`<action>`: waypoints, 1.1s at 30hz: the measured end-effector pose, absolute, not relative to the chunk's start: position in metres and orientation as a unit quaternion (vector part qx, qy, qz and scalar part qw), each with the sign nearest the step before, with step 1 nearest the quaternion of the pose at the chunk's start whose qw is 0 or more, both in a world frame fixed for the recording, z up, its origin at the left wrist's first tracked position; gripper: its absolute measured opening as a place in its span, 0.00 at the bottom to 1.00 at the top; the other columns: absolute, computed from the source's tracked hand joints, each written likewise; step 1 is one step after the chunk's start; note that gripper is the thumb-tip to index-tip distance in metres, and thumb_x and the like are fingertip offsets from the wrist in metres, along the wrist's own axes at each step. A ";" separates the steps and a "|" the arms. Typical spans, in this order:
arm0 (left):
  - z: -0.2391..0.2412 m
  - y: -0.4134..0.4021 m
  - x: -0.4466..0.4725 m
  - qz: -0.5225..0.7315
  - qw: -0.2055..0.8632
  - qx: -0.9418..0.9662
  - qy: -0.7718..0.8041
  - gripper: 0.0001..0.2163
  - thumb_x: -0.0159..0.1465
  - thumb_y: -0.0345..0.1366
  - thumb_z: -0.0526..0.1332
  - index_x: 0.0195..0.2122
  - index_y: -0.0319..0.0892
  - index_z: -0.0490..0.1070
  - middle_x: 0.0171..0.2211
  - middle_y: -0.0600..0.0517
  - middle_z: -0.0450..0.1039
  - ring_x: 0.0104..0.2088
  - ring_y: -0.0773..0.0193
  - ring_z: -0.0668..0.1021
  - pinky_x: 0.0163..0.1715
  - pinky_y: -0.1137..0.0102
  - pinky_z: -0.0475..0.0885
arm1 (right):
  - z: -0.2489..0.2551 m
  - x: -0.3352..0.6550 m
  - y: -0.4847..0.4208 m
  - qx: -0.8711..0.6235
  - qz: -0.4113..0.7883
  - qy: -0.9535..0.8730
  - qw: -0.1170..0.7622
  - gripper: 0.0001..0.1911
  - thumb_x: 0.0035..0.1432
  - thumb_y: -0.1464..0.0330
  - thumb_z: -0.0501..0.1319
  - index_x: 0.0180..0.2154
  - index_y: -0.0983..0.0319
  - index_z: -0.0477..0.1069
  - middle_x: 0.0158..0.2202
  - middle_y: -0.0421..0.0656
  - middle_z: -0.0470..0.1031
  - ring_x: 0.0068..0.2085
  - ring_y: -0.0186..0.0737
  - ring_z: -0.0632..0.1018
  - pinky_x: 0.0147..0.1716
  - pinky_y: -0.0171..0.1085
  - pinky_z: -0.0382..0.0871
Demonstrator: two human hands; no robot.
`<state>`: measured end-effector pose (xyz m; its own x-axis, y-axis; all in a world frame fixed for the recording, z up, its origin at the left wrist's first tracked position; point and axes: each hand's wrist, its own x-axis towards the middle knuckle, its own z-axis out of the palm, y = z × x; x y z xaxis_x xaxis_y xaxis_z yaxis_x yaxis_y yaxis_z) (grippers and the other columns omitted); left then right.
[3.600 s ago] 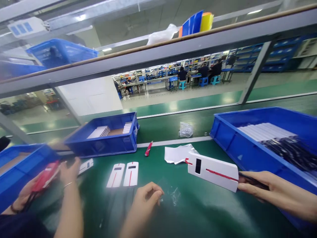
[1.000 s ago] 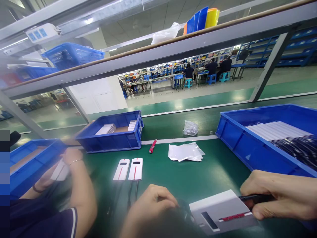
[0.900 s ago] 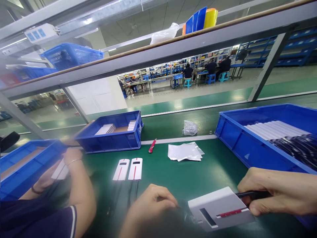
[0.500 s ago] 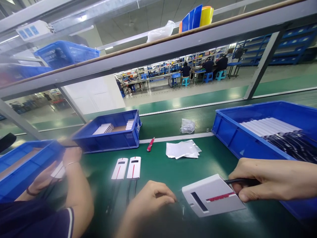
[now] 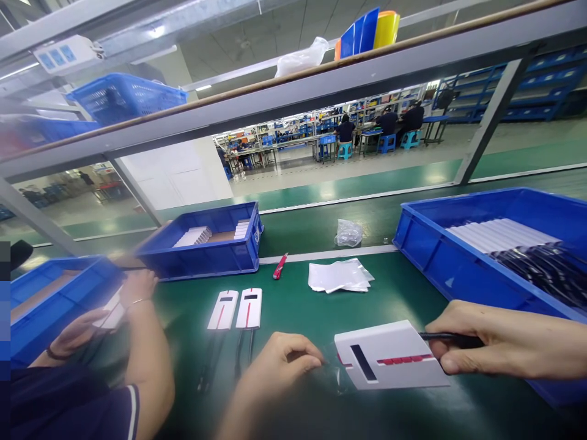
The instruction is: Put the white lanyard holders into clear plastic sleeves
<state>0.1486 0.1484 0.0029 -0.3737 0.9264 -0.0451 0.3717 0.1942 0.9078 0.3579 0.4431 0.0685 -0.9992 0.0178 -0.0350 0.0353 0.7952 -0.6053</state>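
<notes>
My right hand is closed round the black cable of a flat white device, close to where the cable enters it. The device has a dark window and a red stripe on its upper face and is held above the green bench. My left hand is closed in a pinch on a piece of clear plastic film, which reaches to the device's near end; its outline is hard to make out. Two similar white devices with cables lie side by side on the bench, left of my left hand.
White sheets, a red utility knife and a crumpled clear bag lie farther back. Blue bins stand right, left and back left; the right one holds cabled white devices. A co-worker's hands handle a white device at left.
The device in my right hand has moved slightly left and levelled out, closer to my left hand and the clear film. My left hand has hardly moved.
</notes>
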 end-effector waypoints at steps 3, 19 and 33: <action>0.003 0.149 0.149 0.442 0.319 0.463 0.699 0.09 0.61 0.30 0.61 0.34 0.40 0.83 0.34 0.50 0.82 0.34 0.64 0.78 0.37 0.74 0.69 | 0.066 0.363 0.446 0.038 -0.314 0.942 0.114 0.17 0.60 0.53 0.62 0.44 0.54 0.81 0.36 0.41 0.81 0.38 0.49 0.81 0.36 0.40 0.74; 0.001 0.147 0.156 0.441 0.321 0.457 0.703 0.09 0.63 0.31 0.61 0.34 0.40 0.82 0.34 0.51 0.81 0.33 0.65 0.77 0.36 0.74 0.67 | 0.081 0.365 0.431 0.088 -0.338 0.923 0.160 0.16 0.61 0.52 0.60 0.42 0.52 0.80 0.40 0.44 0.79 0.43 0.51 0.78 0.42 0.41 0.70; 0.008 0.147 0.170 0.429 0.223 0.501 0.718 0.15 0.67 0.40 0.60 0.54 0.52 0.76 0.42 0.49 0.74 0.34 0.64 0.74 0.38 0.69 0.71 | 0.081 0.361 0.421 0.076 -0.325 0.930 0.152 0.19 0.63 0.51 0.58 0.45 0.54 0.79 0.40 0.44 0.80 0.44 0.51 0.79 0.43 0.40 0.71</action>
